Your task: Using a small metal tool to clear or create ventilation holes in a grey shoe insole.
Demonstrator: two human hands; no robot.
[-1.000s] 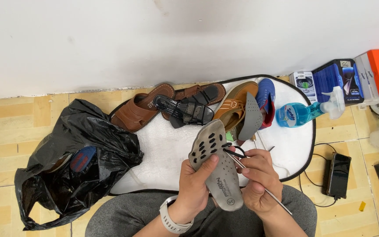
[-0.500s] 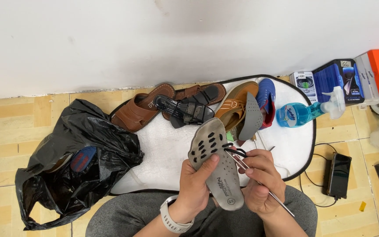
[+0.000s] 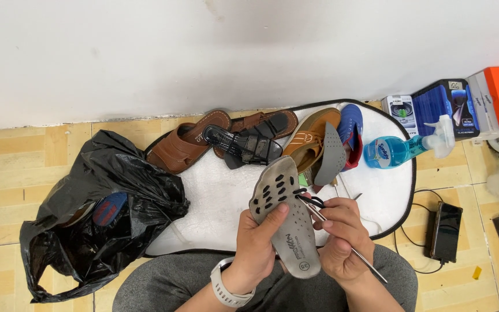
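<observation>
- The left hand (image 3: 259,245) is wrapped around a grey sole (image 3: 287,222), thumb across its face and fingers behind, holding it sole-side up over the lap, just in front of the white mat (image 3: 215,199).
- The right hand (image 3: 339,242) is closed on a thin metal tool (image 3: 342,240), pinched like a pen; its tip sits at the sole's right edge, where a black lace (image 3: 313,199) loops out.
- The sole looks light and flat, probably rubbery with some give. The rows of dark slots near the toe would weaken it there, so I'd judge the firm middle and heel the better place to grip, as the left hand does now.
- The lace is soft and limp and likely slips off a smooth tip easily.
- On the mat behind lie brown sandals (image 3: 189,147), a black sandal (image 3: 244,147), a tan shoe (image 3: 310,138) with a grey insole (image 3: 330,156) leaning on it, and a blue shoe (image 3: 350,130).
- A blue spray bottle (image 3: 399,150) lies at the mat's right edge; boxes (image 3: 454,107) stand by the wall.
- A black bag (image 3: 96,216) slumps on the tiles at left.
</observation>
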